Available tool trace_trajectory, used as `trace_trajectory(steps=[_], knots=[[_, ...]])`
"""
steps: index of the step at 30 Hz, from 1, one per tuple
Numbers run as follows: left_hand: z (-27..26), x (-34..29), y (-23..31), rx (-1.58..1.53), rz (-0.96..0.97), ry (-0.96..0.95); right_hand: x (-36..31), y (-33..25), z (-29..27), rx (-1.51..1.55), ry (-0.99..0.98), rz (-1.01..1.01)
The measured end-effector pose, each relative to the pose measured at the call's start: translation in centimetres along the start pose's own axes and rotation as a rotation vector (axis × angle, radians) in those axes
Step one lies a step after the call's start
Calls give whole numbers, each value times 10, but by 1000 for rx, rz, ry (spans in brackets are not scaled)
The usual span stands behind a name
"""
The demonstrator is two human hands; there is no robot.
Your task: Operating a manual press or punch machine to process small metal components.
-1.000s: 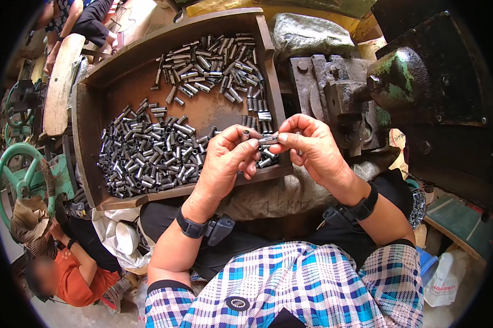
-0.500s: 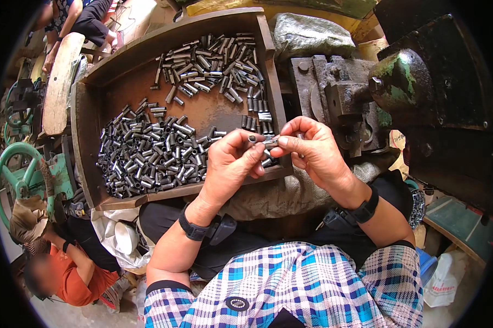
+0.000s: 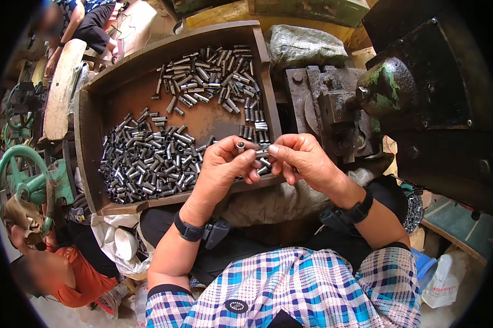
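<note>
Left hand (image 3: 224,161) & right hand (image 3: 298,158): drifting a touch left over the tray (image 3: 131,98) vs. the earlier frame; handling's apparently still going on.
L. grip: thumb & fingers pinching an upright metal tube (image 3: 240,146) plus one end of a sideways metal piece (image 3: 263,152).
R. grip: pinching that piece's other end, above the tray's nr. right corner.
Piece's ends: hiding under fingertips; can't tell if 1 pc. or 2.
Machine (image 3: 394,90): running off into dark rim, r. side.

Tubes (image 3: 203,73) at eleven o'clock are grey. At nine, the handwheel (image 3: 23,191) is green; at six, the shirt (image 3: 312,290) is blue-and-white plaid
</note>
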State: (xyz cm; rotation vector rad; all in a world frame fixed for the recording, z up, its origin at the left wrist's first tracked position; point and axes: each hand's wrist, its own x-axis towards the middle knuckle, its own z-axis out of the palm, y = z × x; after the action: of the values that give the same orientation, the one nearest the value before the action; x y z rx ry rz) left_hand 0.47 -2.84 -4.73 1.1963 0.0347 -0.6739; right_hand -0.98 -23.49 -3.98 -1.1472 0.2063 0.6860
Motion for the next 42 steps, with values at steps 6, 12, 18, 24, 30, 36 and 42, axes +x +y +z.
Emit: trace_trajectory(steps=[6,12,18,24,30,36,42], knots=[[0,-1,1,-114,-54,-76,1,2,-3,-92,-54,-67],[10,-3,-2,31,-14,46,1,1,1,-148,-9,-62],[8,-1,-1,112,-59,110,3,8,4,-292,47,-209],[12,-2,-5,46,8,71,2,16,8,-674,237,-591],[18,-22,0,52,86,-35,-29,10,19,-774,264,-691],[41,-63,9,49,204,15,-119,26,27,-432,434,-749],[52,-96,-5,92,180,0,-291,124,-37,-429,1185,-817]])
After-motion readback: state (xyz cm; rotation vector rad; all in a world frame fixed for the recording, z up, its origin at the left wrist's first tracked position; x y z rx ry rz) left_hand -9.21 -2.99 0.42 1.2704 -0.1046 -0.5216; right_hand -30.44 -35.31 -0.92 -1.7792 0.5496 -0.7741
